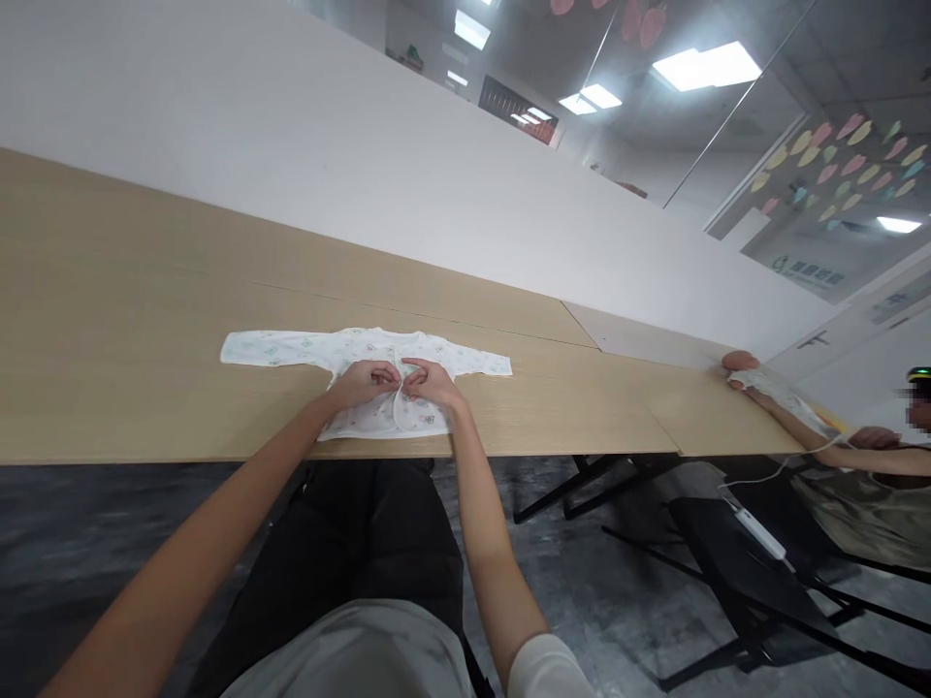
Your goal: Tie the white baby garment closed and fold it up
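Note:
A small white baby shirt [364, 421] with a faint coloured print lies flat on the wooden table, sleeves spread to both sides. Its front opening runs down the middle, and the lower hem reaches close to the table's near edge. My left hand [366, 381] pinches the cloth on the left of that opening. From the other side, my right hand [431, 382] pinches the edge of the opening, its fingertips almost meeting those of my left. Whatever fastening lies between the fingertips is too small to make out.
The long wooden table [145, 291] runs along a white low wall [291, 145] with glass above. At the far right another person [865, 456] sits with hands on a white cloth item. A black folding chair [756, 572] holding a white power strip [760, 532] stands below.

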### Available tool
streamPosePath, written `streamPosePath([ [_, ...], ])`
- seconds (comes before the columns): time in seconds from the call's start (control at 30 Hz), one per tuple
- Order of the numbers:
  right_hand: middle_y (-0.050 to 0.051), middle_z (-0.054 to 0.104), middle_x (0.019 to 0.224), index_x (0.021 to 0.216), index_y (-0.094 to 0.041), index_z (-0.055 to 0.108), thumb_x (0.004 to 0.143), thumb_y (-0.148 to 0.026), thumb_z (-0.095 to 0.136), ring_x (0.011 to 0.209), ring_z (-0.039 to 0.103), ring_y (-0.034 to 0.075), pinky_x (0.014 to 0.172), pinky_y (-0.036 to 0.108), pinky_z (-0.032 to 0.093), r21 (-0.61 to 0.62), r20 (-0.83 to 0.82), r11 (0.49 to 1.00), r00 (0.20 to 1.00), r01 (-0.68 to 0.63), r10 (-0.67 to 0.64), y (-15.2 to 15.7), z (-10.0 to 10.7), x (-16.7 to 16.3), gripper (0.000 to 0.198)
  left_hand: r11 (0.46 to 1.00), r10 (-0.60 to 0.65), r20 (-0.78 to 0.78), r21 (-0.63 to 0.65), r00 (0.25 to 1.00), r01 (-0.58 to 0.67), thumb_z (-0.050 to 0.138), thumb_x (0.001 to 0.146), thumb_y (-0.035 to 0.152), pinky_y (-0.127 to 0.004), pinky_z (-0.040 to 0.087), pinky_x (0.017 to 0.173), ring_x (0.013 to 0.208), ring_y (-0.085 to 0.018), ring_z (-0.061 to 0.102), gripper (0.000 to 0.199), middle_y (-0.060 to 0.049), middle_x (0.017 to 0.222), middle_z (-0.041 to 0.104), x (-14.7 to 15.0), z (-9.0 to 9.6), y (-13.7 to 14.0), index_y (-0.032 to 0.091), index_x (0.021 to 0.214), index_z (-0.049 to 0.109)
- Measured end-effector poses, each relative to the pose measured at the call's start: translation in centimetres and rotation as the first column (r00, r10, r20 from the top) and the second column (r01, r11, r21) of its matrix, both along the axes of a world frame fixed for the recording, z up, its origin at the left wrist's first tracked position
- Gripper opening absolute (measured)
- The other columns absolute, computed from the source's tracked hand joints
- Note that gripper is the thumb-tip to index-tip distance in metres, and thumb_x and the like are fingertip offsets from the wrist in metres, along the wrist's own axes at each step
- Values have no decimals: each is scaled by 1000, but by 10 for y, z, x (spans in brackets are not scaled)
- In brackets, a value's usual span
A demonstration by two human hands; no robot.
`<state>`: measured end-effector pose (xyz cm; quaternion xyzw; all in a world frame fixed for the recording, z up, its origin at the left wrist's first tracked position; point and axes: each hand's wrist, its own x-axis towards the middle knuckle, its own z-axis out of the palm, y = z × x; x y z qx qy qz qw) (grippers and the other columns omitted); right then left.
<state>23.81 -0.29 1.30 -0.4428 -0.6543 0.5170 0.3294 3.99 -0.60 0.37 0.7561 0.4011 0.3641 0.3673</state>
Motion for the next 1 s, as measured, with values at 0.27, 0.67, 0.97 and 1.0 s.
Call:
streamPosePath([
  [0.27,-7,62,69,127,-18,59,69,-2,66,58,57,6,53,14,47,23,11,1000,1000,16,-16,-3,6,-2,60,993,90,-94,82,992,-82,61,73,55,-29,49,69,72,-19,62,38,-4,78,72,-1,-1,1,20,80,73],
  [0.67,-8,62,67,124,-18,58,71,-5,67,54,53,6,50,14,42,4,64,999,997,36,-36,-6,10,-6,56,972,175,-259,201,950,-124,57,69,47,-29,44,65,66,-18,59,33,-3,68,67,1,-2,4,20,75,75],
  [0.97,-8,62,68,122,-20,59,69,-6,70,55,55,7,51,14,42,13,105,998,993,55,-56,-5,9,-6,56,970,191,-272,202,943,-138,58,65,40,-28,44,63,62,-17,57,26,-2,64,66,3,1,-1,20,72,73],
  [1.0,-8,62,67,122,-20,59,69,-6,69,54,54,6,50,14,42,14,104,999,993,53,-54,-5,9,-6,55,969,195,-272,205,942,-141,58,65,39,-28,44,63,62,-17,57,25,-2,64,66,3,1,-1,20,71,73],
])
